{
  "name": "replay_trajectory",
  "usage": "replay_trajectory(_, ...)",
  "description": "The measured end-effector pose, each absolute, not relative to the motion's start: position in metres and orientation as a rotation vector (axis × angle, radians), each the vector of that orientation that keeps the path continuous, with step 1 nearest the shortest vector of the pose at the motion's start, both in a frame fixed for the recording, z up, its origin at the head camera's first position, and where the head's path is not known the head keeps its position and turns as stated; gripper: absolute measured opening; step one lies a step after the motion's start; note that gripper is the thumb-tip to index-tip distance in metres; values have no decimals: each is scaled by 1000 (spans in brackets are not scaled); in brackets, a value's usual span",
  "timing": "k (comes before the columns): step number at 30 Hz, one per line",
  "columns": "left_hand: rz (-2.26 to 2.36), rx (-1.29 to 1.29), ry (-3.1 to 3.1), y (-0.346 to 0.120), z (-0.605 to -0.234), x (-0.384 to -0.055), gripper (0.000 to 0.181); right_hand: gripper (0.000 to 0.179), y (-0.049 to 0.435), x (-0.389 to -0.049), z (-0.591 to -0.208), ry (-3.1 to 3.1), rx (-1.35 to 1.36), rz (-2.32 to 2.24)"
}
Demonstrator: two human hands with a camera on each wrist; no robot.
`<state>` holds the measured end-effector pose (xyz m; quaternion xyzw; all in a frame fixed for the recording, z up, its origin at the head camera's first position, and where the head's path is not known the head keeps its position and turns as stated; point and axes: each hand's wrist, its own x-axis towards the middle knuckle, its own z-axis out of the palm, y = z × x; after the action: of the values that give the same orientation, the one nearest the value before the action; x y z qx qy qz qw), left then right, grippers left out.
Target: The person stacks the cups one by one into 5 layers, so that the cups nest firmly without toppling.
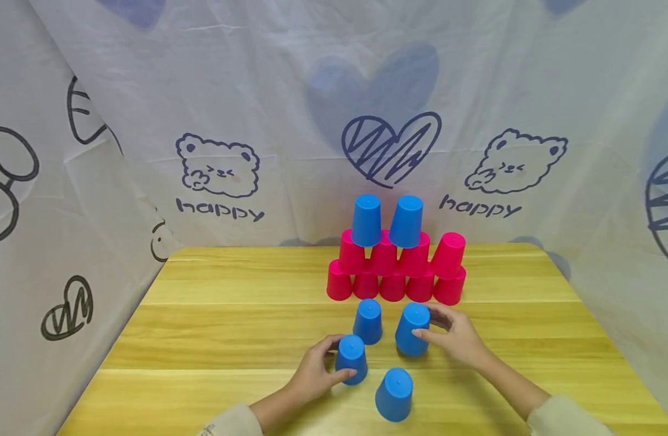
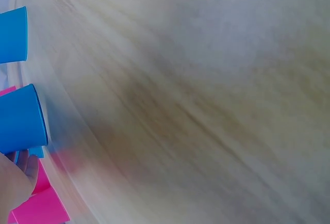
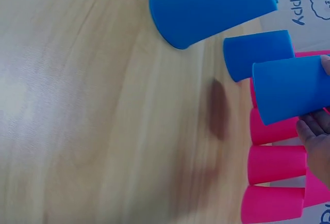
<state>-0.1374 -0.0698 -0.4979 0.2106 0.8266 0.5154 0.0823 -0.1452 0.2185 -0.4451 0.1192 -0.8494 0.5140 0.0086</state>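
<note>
My left hand (image 1: 314, 370) grips an upside-down blue cup (image 1: 351, 360), thumb on the near side and fingers behind it. In the left wrist view that hand (image 2: 14, 182) shows at the lower left against the blue cup (image 2: 21, 118). On the other side, my right hand (image 1: 460, 336) holds another inverted blue cup (image 1: 412, 330) between thumb and fingers. From the right wrist, this cup (image 3: 291, 89) seems raised off the table, its shadow lying apart. Between and beyond the hands stands a third blue cup (image 1: 368, 321); nearer the front is one more blue cup (image 1: 394, 395).
Behind, inverted pink cups form two rows, a lower row (image 1: 392, 287) and an upper row (image 1: 448, 254). Two blue cups (image 1: 366, 220) top the upper row. A printed white cloth (image 1: 290, 91) hangs behind and beside the wooden table (image 1: 214, 327).
</note>
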Motion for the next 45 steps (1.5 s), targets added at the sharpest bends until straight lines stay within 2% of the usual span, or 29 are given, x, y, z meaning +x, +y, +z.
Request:
replay_trajectory(35, 1582, 693, 2561, -91, -462, -156, 55, 46, 228, -157, -400, -2577, 341, 1417)
replay_trajectory(45, 1597, 634, 2644, -92, -447, -160, 54, 48, 234, -160, -388, -2587, 280, 1397)
